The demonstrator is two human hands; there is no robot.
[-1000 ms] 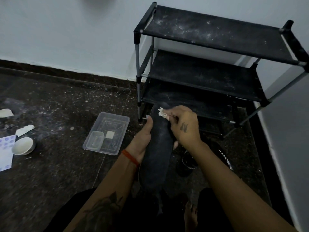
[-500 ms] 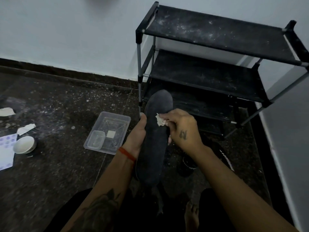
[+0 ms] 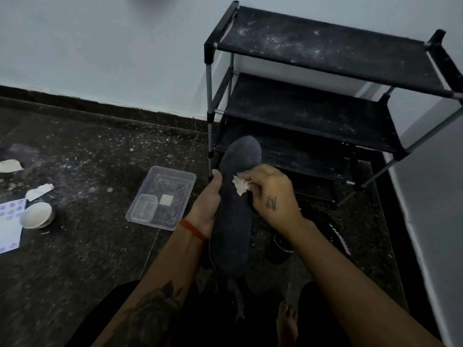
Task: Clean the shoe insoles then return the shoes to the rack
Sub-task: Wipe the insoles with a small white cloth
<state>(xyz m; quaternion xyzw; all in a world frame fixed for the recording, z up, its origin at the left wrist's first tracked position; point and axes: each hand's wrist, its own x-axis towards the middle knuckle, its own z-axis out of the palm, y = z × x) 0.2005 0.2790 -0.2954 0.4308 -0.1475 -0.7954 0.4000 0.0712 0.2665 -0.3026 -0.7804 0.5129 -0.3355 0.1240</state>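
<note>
A dark grey insole (image 3: 235, 216) stands tilted in front of me, toe end up. My left hand (image 3: 208, 204) grips its left edge, thumb along the side. My right hand (image 3: 270, 194) pinches a crumpled white tissue (image 3: 240, 184) and presses it on the insole's upper half. A black shoe (image 3: 325, 234) with white markings lies on the floor behind my right wrist, mostly hidden. The black three-shelf rack (image 3: 325, 51) stands against the wall at the upper right, its shelves dusty and bare.
A clear plastic tray (image 3: 175, 176) with a small tub inside lies on the dark speckled floor to the left. Further left are a white bowl (image 3: 36, 215), paper scraps (image 3: 38, 191) and a printed sheet. My bare foot (image 3: 288, 321) shows at the bottom.
The insole has risen so its toe shows above my hands. My right hand with the tissue has slid down from the toe end to the upper middle.
</note>
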